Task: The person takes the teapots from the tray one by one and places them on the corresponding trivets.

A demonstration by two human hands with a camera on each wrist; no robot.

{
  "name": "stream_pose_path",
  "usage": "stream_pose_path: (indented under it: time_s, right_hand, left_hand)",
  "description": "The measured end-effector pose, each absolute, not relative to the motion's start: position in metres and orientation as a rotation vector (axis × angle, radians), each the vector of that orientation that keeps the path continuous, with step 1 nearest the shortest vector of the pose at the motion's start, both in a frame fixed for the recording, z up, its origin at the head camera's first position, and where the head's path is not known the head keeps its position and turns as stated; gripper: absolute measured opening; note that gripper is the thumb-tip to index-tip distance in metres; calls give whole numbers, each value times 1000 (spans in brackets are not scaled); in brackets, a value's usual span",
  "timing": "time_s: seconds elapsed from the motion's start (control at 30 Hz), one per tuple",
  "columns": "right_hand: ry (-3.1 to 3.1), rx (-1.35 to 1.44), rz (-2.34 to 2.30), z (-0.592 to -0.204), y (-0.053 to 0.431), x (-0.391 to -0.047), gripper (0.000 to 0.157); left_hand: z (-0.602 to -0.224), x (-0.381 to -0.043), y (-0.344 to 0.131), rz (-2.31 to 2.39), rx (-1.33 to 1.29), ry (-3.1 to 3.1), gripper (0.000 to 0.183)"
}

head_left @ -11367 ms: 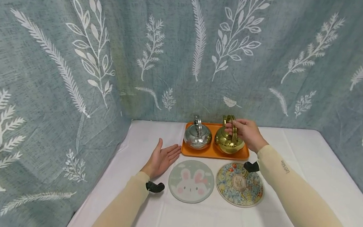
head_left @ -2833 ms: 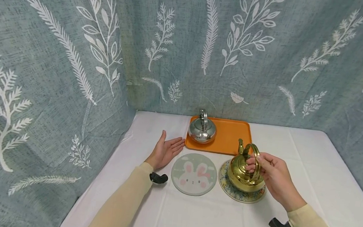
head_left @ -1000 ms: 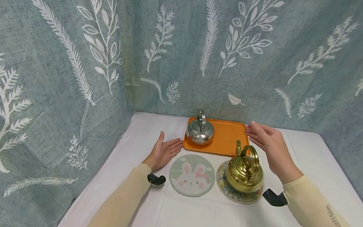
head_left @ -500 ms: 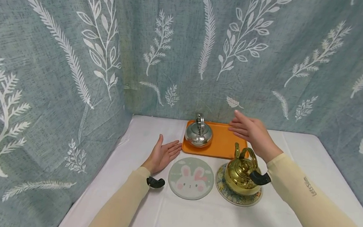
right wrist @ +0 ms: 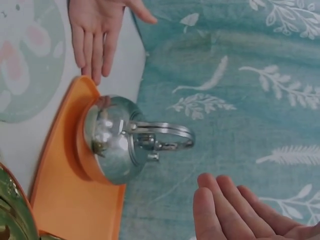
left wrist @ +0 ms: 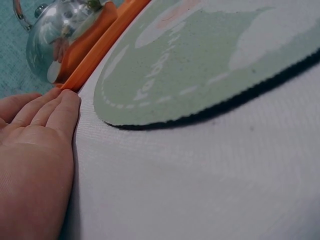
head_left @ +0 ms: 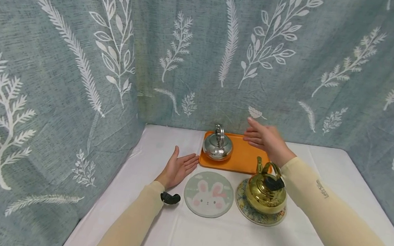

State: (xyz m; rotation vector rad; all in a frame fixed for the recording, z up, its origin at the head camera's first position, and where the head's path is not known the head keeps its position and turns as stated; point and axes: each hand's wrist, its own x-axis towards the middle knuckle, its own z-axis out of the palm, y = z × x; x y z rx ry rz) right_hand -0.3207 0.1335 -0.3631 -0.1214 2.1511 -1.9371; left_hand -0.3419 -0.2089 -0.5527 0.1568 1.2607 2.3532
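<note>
A silver kettle (head_left: 217, 147) stands on the left part of the orange tray (head_left: 245, 155). The gold kettle (head_left: 263, 199) sits on a round floral mat (head_left: 242, 208), its top partly covered by the right wrist's black camera. My right hand (head_left: 269, 141) hovers over the tray's right end with straight fingers, holding nothing; in the right wrist view its fingertips (right wrist: 205, 195) are apart from the silver kettle's raised handle (right wrist: 172, 131). My left hand (head_left: 177, 169) lies on edge on the table, fingers extended, tips at the tray's near left corner.
A round green mat with a rabbit face (head_left: 208, 196) lies in front of the tray, left of the floral mat. White cloth (head_left: 207, 241) covers the table. A blue-green curtain with white leaves (head_left: 202, 61) hangs behind the tray and along both sides.
The gold kettle has gone from the tray's right side onto the floral mat. My right hand has let go of it and moved left, over the tray. The left hand has stayed put.
</note>
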Motion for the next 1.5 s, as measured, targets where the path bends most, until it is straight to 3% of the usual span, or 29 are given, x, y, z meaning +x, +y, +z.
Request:
stream_pose_path:
  time_s: [1.5]
  right_hand:
    - [2080, 23, -1908, -388, 97, -361, 84]
  left_hand:
    - [-554, -342, -210, 2358, 171, 1239, 109]
